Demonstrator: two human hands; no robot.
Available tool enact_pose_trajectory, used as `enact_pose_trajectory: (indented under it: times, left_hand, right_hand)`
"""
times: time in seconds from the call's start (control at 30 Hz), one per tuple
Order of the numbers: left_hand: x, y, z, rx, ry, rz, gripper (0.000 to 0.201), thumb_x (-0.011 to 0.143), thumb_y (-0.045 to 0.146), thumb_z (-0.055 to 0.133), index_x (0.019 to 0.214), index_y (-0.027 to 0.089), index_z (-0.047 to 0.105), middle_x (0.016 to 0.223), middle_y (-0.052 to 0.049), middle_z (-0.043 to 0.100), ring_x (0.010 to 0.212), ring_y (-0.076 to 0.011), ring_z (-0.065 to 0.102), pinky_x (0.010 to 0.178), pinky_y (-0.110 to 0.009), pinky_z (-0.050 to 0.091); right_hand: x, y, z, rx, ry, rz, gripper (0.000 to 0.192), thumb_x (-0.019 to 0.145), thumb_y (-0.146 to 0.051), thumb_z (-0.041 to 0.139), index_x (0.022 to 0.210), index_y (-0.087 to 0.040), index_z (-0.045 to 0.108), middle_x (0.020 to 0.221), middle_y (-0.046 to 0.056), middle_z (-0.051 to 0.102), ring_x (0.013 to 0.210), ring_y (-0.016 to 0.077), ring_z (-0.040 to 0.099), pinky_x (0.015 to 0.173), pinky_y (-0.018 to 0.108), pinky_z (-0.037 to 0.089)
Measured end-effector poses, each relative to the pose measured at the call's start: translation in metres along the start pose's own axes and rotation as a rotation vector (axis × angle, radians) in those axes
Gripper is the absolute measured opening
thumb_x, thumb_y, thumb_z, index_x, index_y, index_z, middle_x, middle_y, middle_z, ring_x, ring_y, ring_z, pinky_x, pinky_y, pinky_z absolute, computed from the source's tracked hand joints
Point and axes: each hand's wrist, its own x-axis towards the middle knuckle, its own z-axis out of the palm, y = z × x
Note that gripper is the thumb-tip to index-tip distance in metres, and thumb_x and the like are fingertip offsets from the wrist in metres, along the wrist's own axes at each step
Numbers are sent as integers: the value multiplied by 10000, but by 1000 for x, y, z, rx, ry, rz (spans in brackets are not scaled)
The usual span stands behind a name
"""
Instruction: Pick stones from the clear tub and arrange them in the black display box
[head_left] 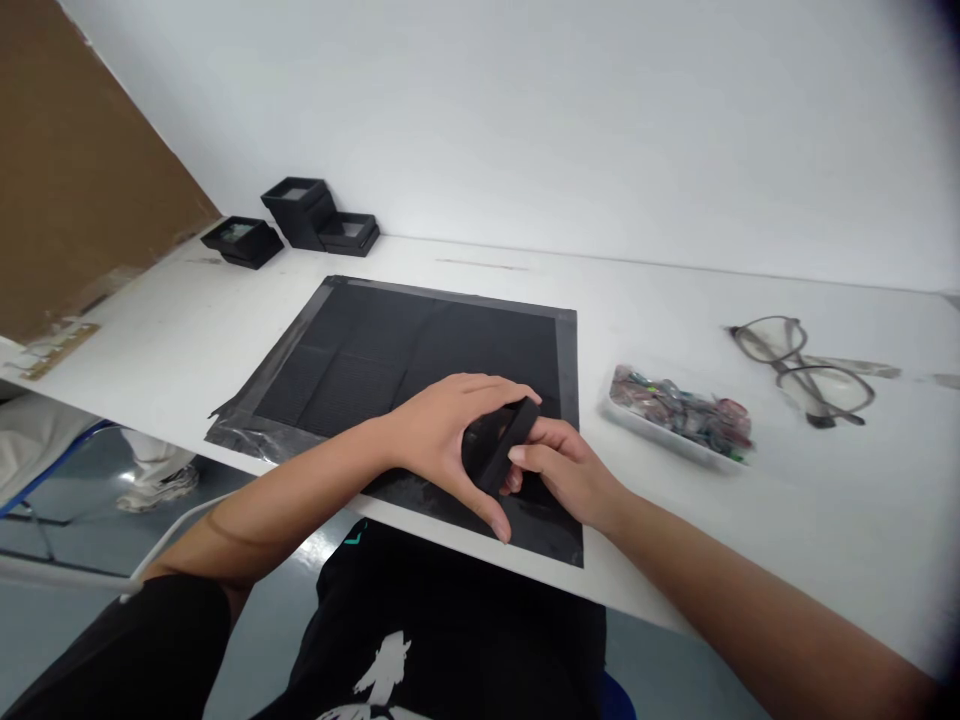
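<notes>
Both hands meet over the near edge of a square black textured mat [390,350], taped down with dark tape on a white tabletop [825,520]. Between them they hold a small black square frame-like box [501,445], tilted on edge just above the mat's front part. The left hand [442,435] curls over the box from the left, its fingers arched across the top edge and its thumb stretched down toward the mat, so the box is clasped between thumb and fingers. The right hand [562,475] comes in from the right and pinches the box's lower right side with its fingertips; how far its fingers wrap behind the box is hidden. To the right of the mat, near but apart from it, lies a clear shallow plastic tray [679,412] filled with small mixed-colour pieces, too small to identify. Farther right rests a pair of grey-framed spectacles [802,368], folded open on the table. At the far left corner of the table, against the white wall, sits a cluster of similar small black square boxes [300,215], some stacked.
</notes>
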Motion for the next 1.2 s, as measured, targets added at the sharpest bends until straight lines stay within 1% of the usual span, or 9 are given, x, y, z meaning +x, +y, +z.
enact_pose_trajectory:
  times: [0.17, 0.3, 0.5, 0.63, 0.8, 0.9, 1.0, 1.07, 1.2]
  left_hand:
    - [-5, 1, -7, -61, -52, -100, 1053, 460, 637, 881, 1347, 222, 497, 1257, -132, 645, 1105, -312, 648, 1028, -458, 493]
    - [-15, -7, -18, -140, -55, -165, 1077, 485, 599, 892, 1412, 278, 448, 1282, -123, 619, 1153, -318, 619, 1041, -471, 483]
    - [-21, -19, -23, -111, -12, -64, 1092, 549, 572, 871, 1488, 363, 355, 1370, -113, 579, 1171, -308, 611, 1050, -503, 465]
    - [-18, -17, -21, -92, -37, -38, 1073, 572, 582, 846, 1496, 335, 359, 1394, -124, 573, 1200, -320, 606, 1068, -507, 454]
    - [-19, -19, -25, -80, 3, -37, 942, 691, 557, 754, 1508, 317, 351, 1413, -116, 561, 1237, -314, 588, 1087, -490, 444]
    - [-20, -20, -29, -93, -9, -76, 860, 742, 546, 696, 1503, 310, 373, 1399, -106, 577, 1255, -313, 577, 1095, -486, 439]
    - [-20, -20, -30, -122, -34, -114, 835, 765, 542, 670, 1509, 309, 369, 1388, -104, 588, 1268, -315, 566, 1102, -486, 432]
    - [-21, -19, -27, -185, -22, -133, 830, 794, 534, 646, 1527, 299, 335, 1418, -112, 558, 1296, -314, 545, 1119, -483, 419]
    - [-24, -22, -17, -339, 61, -206, 799, 870, 556, 547, 1559, 298, 234, 1451, -113, 514, 1345, -304, 500, 1141, -486, 401]
  right_hand:
    - [1, -1, 6, 20, 19, 29, 188, 765, -301, 666, 631, -181, 611, 526, -27, 595, 506, 116, 577, 566, 283, 538]
    - [1, -3, 6, 59, 44, 95, 196, 759, -331, 665, 647, -185, 597, 512, -41, 571, 448, 104, 543, 483, 262, 528]
    - [3, -9, 7, 61, 46, 180, 243, 714, -388, 678, 632, -185, 572, 512, -31, 546, 428, 107, 508, 391, 253, 511]
    - [5, -15, 11, -38, 91, 261, 284, 740, -449, 668, 722, -174, 600, 511, -43, 513, 415, 102, 488, 360, 245, 505]
    - [4, -20, 10, -133, 154, 337, 202, 797, -373, 612, 737, -200, 529, 510, -58, 482, 378, 93, 440, 301, 218, 416]
    - [2, -21, 6, -287, 163, 372, 167, 788, -330, 633, 842, -216, 524, 527, -77, 490, 346, 79, 384, 288, 211, 306]
    - [0, -24, 2, -566, 160, 336, 238, 785, -378, 662, 923, -220, 551, 556, -71, 519, 392, 78, 398, 360, 218, 285]
    - [-1, -28, 0, -727, 128, 311, 278, 781, -459, 669, 885, -224, 564, 567, -54, 533, 430, 94, 418, 396, 235, 281]
    - [-5, -36, -3, -993, 115, 360, 425, 732, -638, 665, 762, -238, 524, 567, -23, 539, 442, 130, 432, 411, 271, 259]
